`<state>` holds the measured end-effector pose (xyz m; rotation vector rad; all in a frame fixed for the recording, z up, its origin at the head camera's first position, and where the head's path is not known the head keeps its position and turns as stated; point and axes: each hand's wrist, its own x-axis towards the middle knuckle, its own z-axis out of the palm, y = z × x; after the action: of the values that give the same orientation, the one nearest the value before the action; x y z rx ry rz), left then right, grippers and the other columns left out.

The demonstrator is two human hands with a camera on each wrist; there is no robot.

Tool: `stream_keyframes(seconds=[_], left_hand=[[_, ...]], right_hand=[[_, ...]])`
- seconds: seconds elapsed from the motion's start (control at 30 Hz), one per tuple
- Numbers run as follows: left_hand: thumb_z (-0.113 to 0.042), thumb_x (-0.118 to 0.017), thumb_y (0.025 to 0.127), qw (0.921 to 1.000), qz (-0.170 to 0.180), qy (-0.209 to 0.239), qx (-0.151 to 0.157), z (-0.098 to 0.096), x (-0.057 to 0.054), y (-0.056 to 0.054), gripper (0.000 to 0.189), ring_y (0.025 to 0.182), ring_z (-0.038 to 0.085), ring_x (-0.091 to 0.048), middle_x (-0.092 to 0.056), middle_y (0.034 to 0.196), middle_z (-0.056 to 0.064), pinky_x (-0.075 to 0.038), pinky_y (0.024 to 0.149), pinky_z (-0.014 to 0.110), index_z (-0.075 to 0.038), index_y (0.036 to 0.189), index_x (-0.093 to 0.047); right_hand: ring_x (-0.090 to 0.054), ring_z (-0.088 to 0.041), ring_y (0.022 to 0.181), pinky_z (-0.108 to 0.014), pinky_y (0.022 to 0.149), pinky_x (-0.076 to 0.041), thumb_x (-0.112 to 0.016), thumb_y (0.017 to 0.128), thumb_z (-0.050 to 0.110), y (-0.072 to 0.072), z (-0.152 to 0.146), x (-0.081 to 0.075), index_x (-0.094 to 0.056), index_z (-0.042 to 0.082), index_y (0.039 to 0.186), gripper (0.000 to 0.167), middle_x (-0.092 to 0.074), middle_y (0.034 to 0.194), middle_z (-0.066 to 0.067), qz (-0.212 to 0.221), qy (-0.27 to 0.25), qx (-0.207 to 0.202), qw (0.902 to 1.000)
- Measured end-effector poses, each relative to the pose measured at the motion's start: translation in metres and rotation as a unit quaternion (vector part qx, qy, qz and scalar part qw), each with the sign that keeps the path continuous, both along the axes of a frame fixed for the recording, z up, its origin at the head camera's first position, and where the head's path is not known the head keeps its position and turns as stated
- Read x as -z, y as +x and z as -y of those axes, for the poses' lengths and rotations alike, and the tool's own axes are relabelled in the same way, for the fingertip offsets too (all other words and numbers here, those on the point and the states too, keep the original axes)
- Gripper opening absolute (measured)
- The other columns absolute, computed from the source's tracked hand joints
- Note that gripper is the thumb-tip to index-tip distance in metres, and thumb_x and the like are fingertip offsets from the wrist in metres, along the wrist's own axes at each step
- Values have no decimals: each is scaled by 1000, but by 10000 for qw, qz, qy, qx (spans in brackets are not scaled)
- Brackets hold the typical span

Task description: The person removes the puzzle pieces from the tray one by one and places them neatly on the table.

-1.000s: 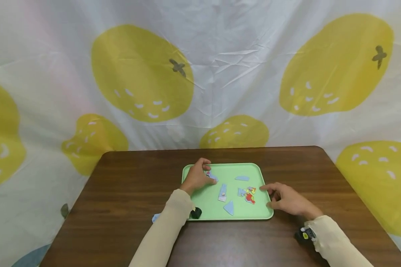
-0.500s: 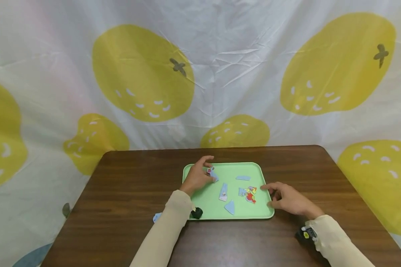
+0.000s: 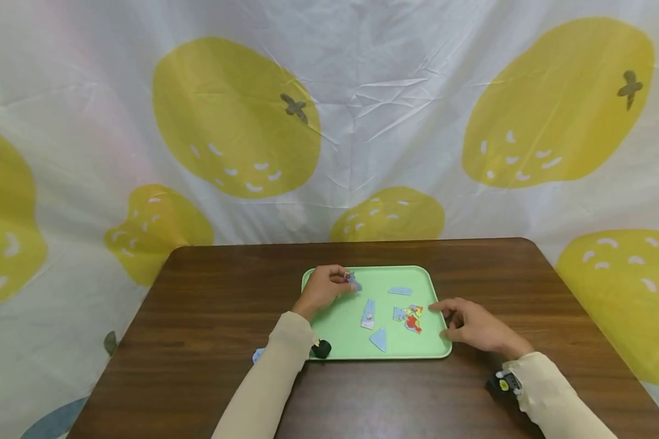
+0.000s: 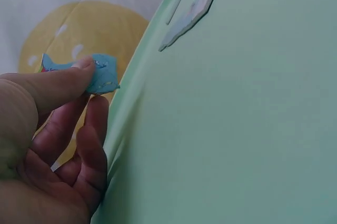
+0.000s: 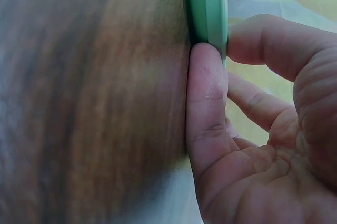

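Between thumb and fingers, my left hand [image 3: 321, 289] pinches a small light-blue puzzle piece [image 3: 353, 280] with a coloured print, above the tray's far left part. In the left wrist view the thumb presses on this blue piece [image 4: 105, 74], which is lifted clear of the tray floor. My right hand [image 3: 475, 326] holds the right rim of the pale green tray [image 3: 340, 341]. Seen from the right wrist, the thumb and a finger [image 5: 205, 92] lie against the tray rim [image 5: 213, 2].
Loose on the tray are a long blue-and-white piece [image 3: 368, 314], a blue triangle [image 3: 379, 339], a blue strip [image 3: 400, 291] and a red, yellow and blue cluster [image 3: 409, 318]. Another blue piece [image 3: 258, 355] lies on the wooden table [image 3: 219, 305], left of the tray, partly behind the left sleeve.
The left fingers, spread around the blue puzzle piece before, have closed on it and raised it a little, away from me. The right hand stays at the tray rim.
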<state>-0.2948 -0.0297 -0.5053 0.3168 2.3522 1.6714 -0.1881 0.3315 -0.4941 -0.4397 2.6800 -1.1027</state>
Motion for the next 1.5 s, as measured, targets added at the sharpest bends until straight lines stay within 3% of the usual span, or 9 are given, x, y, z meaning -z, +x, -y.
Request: stream_keyframes(seconds=[0.23,0.5,0.7,1.0,1.17,1.33,1.5], left_hand=[[-25,-85,92,9993,19,342,116,5,-7,1,23,92,18,-71,-75,110,4,-59,75,33,-16,112,-78],[-20,-87,90,9980,192,600,-12,19,-8,1,47,87,21,-75,-76,112,9,-61,71,34,-21,135,-70],[-19,-85,92,9975,84,683,180,29,-13,8,58,90,28,-78,-76,113,10,-63,74,38,-18,146,-63],[-15,-82,94,9964,14,832,155,43,-21,21,55,92,36,-79,-76,112,13,-65,79,44,-14,146,-63],[-13,-81,95,9967,7,803,90,52,-25,29,51,93,43,-77,-77,112,14,-65,80,47,-18,143,-65],[-12,-80,96,9978,-65,655,64,60,-28,33,51,92,40,-77,-78,110,12,-65,80,47,-17,144,-64],[-17,-80,96,9984,-374,420,-40,71,-28,40,48,93,36,-76,-80,106,7,-62,78,45,-18,142,-66]], right_hand=[[-55,-13,78,-25,64,-47,-83,88,13,-2,0,-2,-64,4,139,55,-59,110,-11,7,8,41,10000],[-55,-12,78,-25,64,-47,-82,89,12,-5,1,-3,-64,3,139,54,-58,109,-10,-51,25,-13,10000],[-55,-12,78,-25,65,-47,-82,89,10,-4,2,-2,-64,2,139,55,-59,109,-11,26,-44,-1,10000],[-55,-10,76,-25,64,-46,-82,89,11,-1,1,-1,-64,2,139,54,-58,107,-10,-83,58,-43,9999],[-55,-10,77,-24,64,-46,-82,89,11,1,2,-1,-64,1,139,54,-58,107,-10,-80,23,-72,9999],[-55,-12,79,-24,65,-47,-82,89,13,0,1,0,-65,3,139,54,-58,108,-10,-107,105,-43,9999],[-55,-13,80,-24,65,-46,-83,89,15,1,2,0,-65,5,139,54,-58,108,-9,-85,111,-4,9999]])
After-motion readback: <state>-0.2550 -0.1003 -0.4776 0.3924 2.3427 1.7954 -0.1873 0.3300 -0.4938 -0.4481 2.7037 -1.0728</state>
